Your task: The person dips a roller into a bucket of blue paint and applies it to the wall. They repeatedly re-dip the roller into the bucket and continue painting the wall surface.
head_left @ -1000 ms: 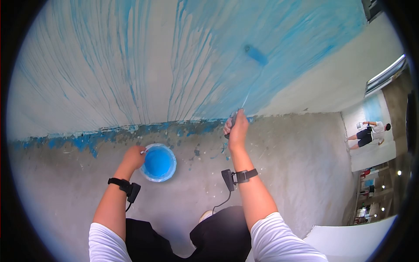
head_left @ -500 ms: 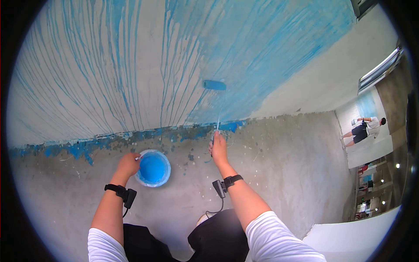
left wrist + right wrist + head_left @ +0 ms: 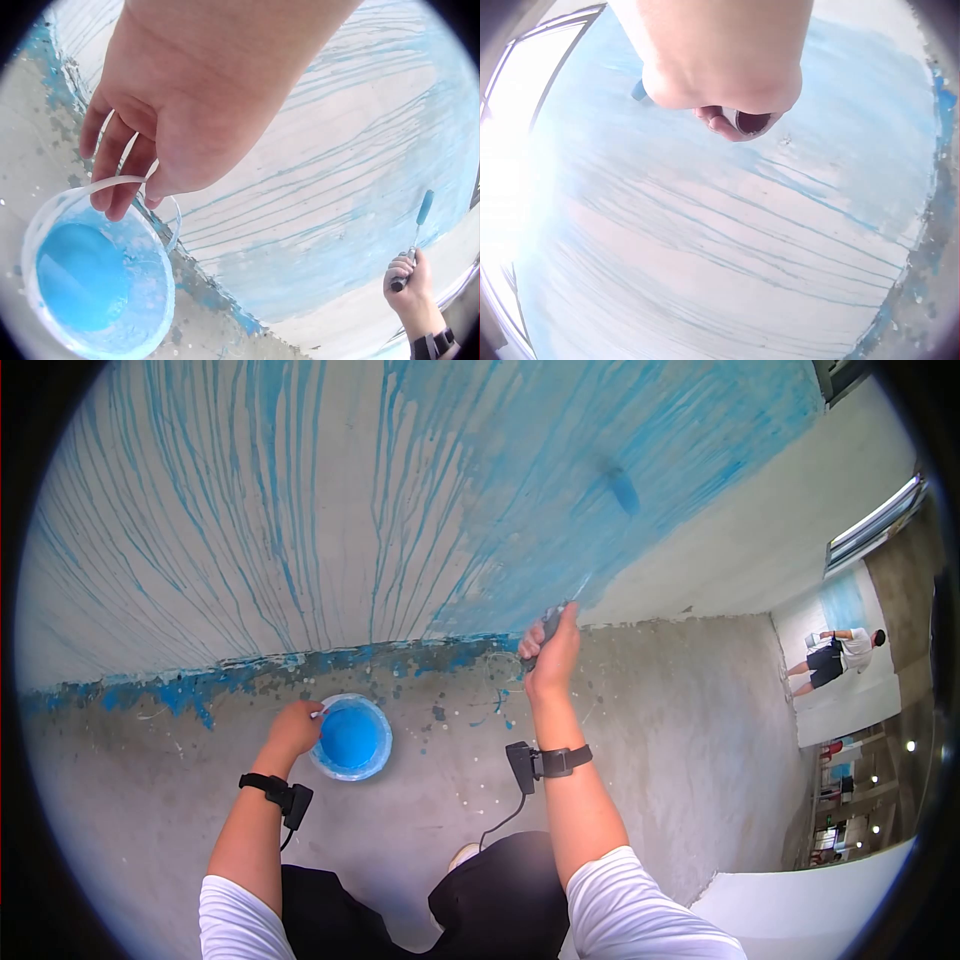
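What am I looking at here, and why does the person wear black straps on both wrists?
There is no machine here, just a person painting with bare hands. The wide picture comes from a camera worn on the head, looking down at both arms. The black boxes strapped to the wrists are two more cameras, and each gives a close-up of its own hand. The left hand holds the thin handle of a small bucket of blue paint, above the concrete floor. The right hand grips a paint roller, whose head lies against the wall, which is streaked with blue drips. Far off to the right stands another person.
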`<state>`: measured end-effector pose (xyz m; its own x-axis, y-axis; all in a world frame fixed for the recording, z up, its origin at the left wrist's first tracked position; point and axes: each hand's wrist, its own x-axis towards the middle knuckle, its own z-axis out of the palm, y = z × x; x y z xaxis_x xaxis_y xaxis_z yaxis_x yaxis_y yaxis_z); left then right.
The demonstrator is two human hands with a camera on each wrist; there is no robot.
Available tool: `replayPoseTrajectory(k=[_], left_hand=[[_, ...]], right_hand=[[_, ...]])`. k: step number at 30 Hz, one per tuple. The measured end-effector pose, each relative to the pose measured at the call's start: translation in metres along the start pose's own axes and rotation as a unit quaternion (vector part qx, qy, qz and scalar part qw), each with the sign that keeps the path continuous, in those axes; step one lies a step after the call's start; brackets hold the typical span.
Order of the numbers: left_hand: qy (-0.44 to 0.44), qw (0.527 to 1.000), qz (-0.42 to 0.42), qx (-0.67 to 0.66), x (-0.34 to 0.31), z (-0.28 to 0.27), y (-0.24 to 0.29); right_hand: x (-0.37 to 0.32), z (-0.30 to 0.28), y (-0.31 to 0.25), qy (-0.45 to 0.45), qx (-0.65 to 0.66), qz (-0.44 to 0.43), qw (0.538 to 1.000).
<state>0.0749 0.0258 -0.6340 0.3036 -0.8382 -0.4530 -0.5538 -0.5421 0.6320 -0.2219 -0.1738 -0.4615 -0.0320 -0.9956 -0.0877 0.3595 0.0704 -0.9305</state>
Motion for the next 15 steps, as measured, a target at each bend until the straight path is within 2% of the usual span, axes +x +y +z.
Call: replayPoseTrajectory(k=[2,4,12,15], left_hand=[[0.011,1.0,0.016,0.014,0.001,0.001,-0.002],[0.007,1.0,0.01,0.007,0.0,0.0,0.001],[-0.01,0.999,-0.007,-0.031,-0.001,-0.001,0.004],[-0.011,1.0,-0.009,-0.023,-0.002,-0.001,0.008]], right_hand=[[0.005,-0.003,-0.003,0.012,0.021,0.008,1.0],[0.012,-0.009,0.0,-0.02,0.112,0.11,0.987],[-0.014,-0.005,0.063,-0.019,0.043,0.166,0.985],[-0.019,-0.002,0.064,-0.026,0.043,0.168,0.984]])
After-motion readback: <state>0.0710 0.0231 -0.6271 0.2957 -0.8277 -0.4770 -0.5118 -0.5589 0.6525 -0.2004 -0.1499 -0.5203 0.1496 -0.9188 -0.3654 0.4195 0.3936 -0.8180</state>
